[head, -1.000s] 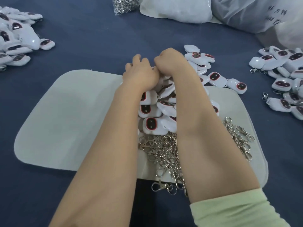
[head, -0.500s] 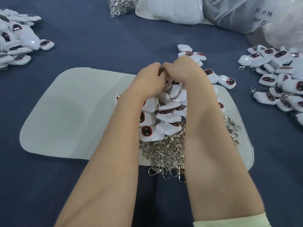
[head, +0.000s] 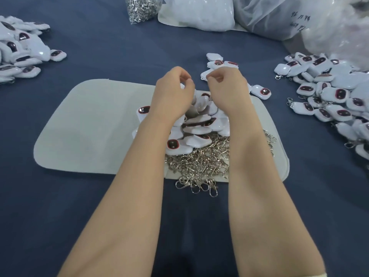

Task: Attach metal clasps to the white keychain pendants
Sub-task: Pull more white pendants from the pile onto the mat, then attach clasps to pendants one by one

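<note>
Above the pendants (head: 197, 141), left hand (head: 173, 90) and right hand (head: 226, 81) are hovering just apart, fingers curling in; can't tell what they're pinching, if anything.

Dark blue tablecloth (head: 99, 47), pale felt mat (head: 89, 126), plastic bags (head: 279, 17)

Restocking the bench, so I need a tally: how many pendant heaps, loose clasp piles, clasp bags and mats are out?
Pendant heaps: 3 (left, middle, right)
Loose clasp piles: 1
Clasp bags: 1
Mats: 1
Total: 6
</note>
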Motion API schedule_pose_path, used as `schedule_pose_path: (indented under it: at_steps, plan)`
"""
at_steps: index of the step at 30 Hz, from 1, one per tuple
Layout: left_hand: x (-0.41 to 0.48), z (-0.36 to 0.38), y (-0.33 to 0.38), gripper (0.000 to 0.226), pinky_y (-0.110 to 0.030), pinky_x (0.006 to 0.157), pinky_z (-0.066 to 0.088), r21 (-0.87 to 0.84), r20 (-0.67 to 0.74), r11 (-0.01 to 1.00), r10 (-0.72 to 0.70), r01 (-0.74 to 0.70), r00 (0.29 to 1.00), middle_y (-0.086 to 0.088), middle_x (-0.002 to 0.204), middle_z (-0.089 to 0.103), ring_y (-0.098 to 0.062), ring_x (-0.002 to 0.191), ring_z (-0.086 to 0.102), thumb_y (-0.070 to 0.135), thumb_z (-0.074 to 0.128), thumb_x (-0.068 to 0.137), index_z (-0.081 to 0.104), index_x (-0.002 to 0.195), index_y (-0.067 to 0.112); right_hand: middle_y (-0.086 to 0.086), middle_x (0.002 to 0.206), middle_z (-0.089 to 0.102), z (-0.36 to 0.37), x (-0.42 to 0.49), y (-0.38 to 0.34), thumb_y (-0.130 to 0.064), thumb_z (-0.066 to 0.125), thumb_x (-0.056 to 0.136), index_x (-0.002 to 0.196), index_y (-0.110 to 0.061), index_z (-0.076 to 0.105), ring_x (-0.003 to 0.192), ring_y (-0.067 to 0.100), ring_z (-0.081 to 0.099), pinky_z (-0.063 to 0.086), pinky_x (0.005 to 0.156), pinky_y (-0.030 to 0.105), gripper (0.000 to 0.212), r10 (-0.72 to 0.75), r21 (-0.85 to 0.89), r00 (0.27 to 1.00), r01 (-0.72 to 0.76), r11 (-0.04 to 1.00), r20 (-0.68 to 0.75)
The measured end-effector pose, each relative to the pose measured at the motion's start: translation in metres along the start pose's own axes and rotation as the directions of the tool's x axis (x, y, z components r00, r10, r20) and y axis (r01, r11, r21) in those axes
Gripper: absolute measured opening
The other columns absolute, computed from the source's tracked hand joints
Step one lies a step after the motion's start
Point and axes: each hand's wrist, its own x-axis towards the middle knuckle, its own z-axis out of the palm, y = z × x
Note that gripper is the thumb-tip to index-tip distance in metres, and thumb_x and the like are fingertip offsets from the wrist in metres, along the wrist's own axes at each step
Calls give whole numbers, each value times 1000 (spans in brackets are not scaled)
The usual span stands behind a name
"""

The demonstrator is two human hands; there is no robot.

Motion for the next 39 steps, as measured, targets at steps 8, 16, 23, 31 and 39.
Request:
schedule_pose_path:
  at_steps: [8, 16, 23, 31, 39]
  plan:
    - [-30, 10, -2, 16, -32, 80, 48, -4, -35, 1000, -17, 17, 999, -5, 104, 65, -17, 87, 63, 18, 46, 93, 59, 103, 18, -1, 106, 66, -2, -33, 5, -12, 50, 86, 103, -15, 66, 101, 16, 58, 36, 75, 19, 24, 55, 28, 994, -53, 998, -94]
    - [-46, 3, -2, 27, -38, 85, 48, -74, -147, 997, -20, 9, 989, 7, 99, 60, -21, 89, 59, 1, 42, 84, 59, 93, 19, -5, 93, 61, -1, -55, 4, -19, 60, 85, 105, -16, 62, 99, 16, 58, 46, 87, 29, 20, -16, -20, 993, 19, 1000, 119]
    - [-50, 5, -5, 24, -25, 81, 46, -106, -91, 994, -21, 12, 996, 1, 101, 66, -16, 90, 58, 6, 45, 86, 63, 100, 15, -2, 100, 68, 4, -62, 8, -18, 62, 84, 101, -18, 66, 94, 15, 60, 48, 84, 31, 17, -72, -31, 988, 77, 997, 134]
    - [-42, -5, -11, 22, -16, 94, 38, -68, -105, 996, 59, -66, 993, 10, 103, 64, -9, 108, 53, 32, 53, 91, 65, 100, 17, -4, 79, 64, 8, -57, 8, -25, 56, 92, 83, -24, 57, 76, 11, 58, 47, 74, 27, 10, 61, 338, 980, 6, 941, -187]
    - [-43, -1, -4, 25, -44, 106, 31, 25, -80, 989, 147, -146, 986, -1, 88, 59, -33, 120, 47, 33, 50, 95, 54, 78, 16, -4, 76, 68, -4, -63, -1, -12, 57, 89, 84, -18, 60, 72, 13, 67, 57, 78, 34, 8, 65, 475, 997, -37, 879, -41]
